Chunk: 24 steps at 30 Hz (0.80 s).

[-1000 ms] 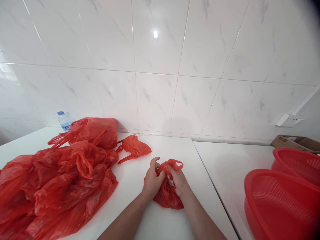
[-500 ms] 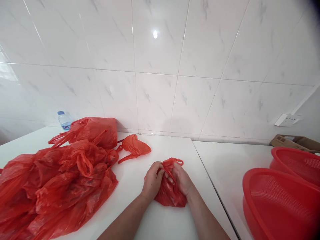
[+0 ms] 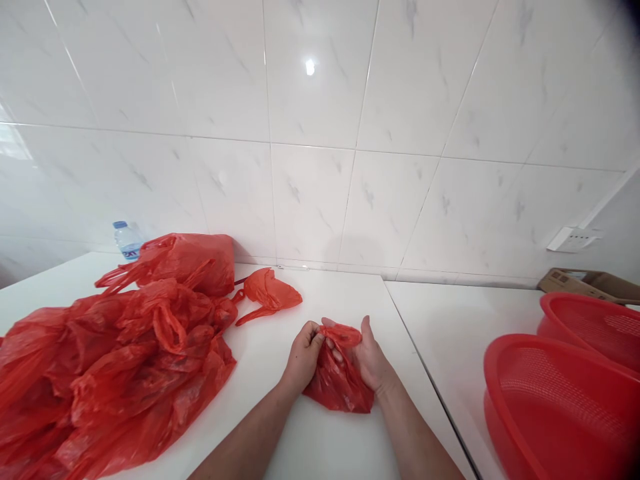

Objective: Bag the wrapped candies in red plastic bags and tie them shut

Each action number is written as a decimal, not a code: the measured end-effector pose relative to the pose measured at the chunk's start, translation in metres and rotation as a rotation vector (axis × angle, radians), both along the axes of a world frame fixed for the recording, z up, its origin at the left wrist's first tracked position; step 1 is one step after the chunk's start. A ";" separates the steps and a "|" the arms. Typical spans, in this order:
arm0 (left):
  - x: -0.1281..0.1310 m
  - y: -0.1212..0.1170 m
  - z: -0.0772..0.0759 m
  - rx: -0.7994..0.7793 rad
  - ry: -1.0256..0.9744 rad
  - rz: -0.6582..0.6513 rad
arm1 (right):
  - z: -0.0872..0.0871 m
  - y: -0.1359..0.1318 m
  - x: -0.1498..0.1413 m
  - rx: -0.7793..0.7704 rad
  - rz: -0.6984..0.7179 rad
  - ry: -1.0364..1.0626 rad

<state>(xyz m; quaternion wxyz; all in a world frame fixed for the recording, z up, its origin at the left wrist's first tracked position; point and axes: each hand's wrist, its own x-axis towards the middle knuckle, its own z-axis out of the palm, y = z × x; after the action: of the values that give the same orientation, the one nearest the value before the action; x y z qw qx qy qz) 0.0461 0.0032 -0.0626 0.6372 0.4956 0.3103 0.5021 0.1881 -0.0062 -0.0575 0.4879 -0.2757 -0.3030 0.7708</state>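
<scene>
In the middle of the white table is a small, crumpled red plastic bag [image 3: 339, 387], its bottom lying on the surface. My left hand [image 3: 304, 357] pinches the gathered neck of the bag between thumb and fingers. On the other side, my right hand [image 3: 371, 357] has its thumb raised, while its fingers curl behind and around the bag's neck, partly hidden by the plastic. A loop of the bag's handle [image 3: 345, 333] spreads across the right fingers.
A big heap of red plastic bags [image 3: 125, 373] covers the left of the table, with a fuller bag [image 3: 200, 257] behind. One loose bag [image 3: 273, 291] lies apart. A water bottle [image 3: 127, 241] stands by the wall. Two red baskets [image 3: 507, 353] and a cardboard box [image 3: 590, 285] are at right.
My right thumb has lifted off the bag and now points up. The handle loop has shifted left and lies opened across the fingers. My left hand keeps its pinch.
</scene>
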 end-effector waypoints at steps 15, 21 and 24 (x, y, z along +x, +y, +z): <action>-0.004 0.010 -0.017 0.081 0.156 0.215 | 0.003 -0.001 0.000 0.270 -0.027 -0.302; 0.000 0.000 -0.011 0.168 0.245 0.258 | -0.011 0.012 -0.008 0.334 -0.404 -0.758; 0.002 -0.005 -0.007 0.223 0.305 0.260 | -0.017 0.012 -0.012 0.312 -0.500 -0.855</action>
<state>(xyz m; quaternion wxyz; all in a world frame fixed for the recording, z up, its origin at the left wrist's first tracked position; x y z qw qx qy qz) 0.0481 -0.0018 -0.0695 0.4541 0.5891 0.4068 0.5304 0.1766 0.0056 -0.0741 0.5251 -0.5539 -0.5115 0.3946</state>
